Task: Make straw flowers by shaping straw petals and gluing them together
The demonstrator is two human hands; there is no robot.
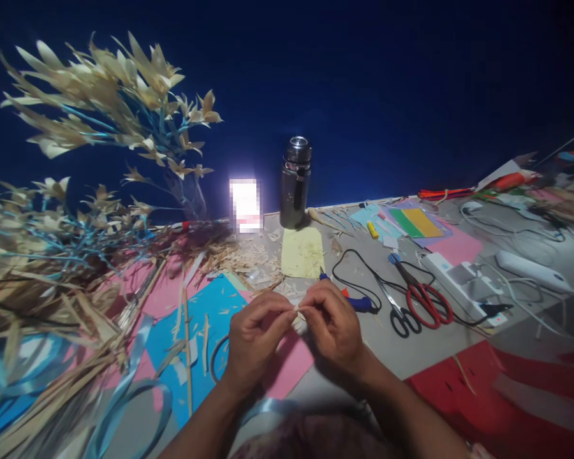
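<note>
My left hand [258,335] and my right hand [333,322] meet at the middle, over pink paper [294,366]. Thumb and fingers of both are pinched together on a small pale piece [298,324], perhaps dried husk; most of it is hidden by the fingertips. Partly behind my right hand lies a blue tool with a black cord, which looks like a glue gun [361,304]. A yellow sheet [302,252] with smudges lies beyond the hands. Left of my left hand is a blue sheet [198,331] strewn with husk scraps.
A dark flask [295,191] stands at the back, beside a bright blurred screen [246,204]. Pale husk flowers on blue stems [138,108] rise at left. Black-handled scissors [404,320], red-handled scissors [430,305] and a white power strip [466,287] lie right. Blue ribbon [124,414] curls front left.
</note>
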